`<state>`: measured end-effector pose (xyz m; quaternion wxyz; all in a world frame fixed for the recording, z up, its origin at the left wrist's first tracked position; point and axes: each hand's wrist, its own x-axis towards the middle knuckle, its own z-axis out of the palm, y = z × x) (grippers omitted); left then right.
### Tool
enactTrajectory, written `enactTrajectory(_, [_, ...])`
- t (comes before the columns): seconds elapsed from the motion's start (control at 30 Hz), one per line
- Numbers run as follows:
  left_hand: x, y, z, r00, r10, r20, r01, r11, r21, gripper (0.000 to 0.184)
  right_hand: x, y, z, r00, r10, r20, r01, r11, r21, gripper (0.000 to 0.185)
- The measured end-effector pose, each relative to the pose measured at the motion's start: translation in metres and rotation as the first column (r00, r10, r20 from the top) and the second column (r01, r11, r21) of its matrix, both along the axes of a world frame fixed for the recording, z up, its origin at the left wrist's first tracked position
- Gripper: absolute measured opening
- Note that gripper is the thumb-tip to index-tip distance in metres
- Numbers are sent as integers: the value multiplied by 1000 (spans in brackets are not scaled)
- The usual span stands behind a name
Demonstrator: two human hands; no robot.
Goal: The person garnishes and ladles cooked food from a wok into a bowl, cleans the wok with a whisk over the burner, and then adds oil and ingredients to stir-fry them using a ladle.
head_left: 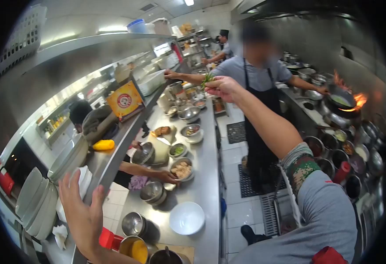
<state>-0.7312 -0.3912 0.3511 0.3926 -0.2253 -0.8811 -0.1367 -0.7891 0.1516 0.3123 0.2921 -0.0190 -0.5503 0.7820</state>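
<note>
My right hand [224,89] is stretched forward at head height, pinching a small bunch of green herbs [208,80] in its fingertips. Down at the lower left, my left hand [82,213] is raised with its fingers spread and nothing in it. It is nearest to the stacked white plates [38,204] on the steel shelf. Below and between my hands stretches a steel counter [206,176]. On it are a white bowl [187,218], a bowl of light brown pieces [182,169] and a bowl of chopped greens [177,150].
A co-worker in a dark apron [263,114] stands ahead, one hand on a flaming wok [342,99]. Another person's hand [166,177] reaches across the counter to the bowl of pieces. A yellow box [125,100] stands on the shelf. Several pots [314,146] line the right side.
</note>
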Motion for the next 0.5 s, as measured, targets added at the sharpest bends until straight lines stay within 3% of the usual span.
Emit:
enactTrajectory(0.23, [-9,15,9,983,147,-110,-154,987,-53,56,-179,43,85,976,160,-147,-145,984,104,21])
enactTrajectory(0.3, [-9,21,14,977,186,-104,-196,976,-99,56,-218,29,116,978,128,-164,-81,960,267,15])
enactTrajectory(0.33, [-10,26,15,971,221,-96,-231,966,-115,56,-244,27,132,987,64,-150,16,878,478,13])
enactTrajectory(0.37, [-10,29,18,964,252,-89,-262,956,-131,56,-266,23,145,988,-5,-155,108,741,663,12])
enactTrajectory(0.4, [-10,34,21,956,285,-69,-292,947,-137,55,-274,11,155,984,-118,-136,178,523,834,13])
enactTrajectory(0.43, [-11,38,23,949,310,-48,-314,939,-139,55,-282,1,163,960,-235,-149,209,255,944,14])
enactTrajectory(0.47, [-10,41,24,942,335,-21,-335,931,-144,54,-309,-6,165,931,-285,-226,208,-92,974,18])
enactTrajectory(0.5, [-11,44,22,936,351,-10,-349,927,-134,53,-340,-10,166,897,-305,-320,169,-432,886,23])
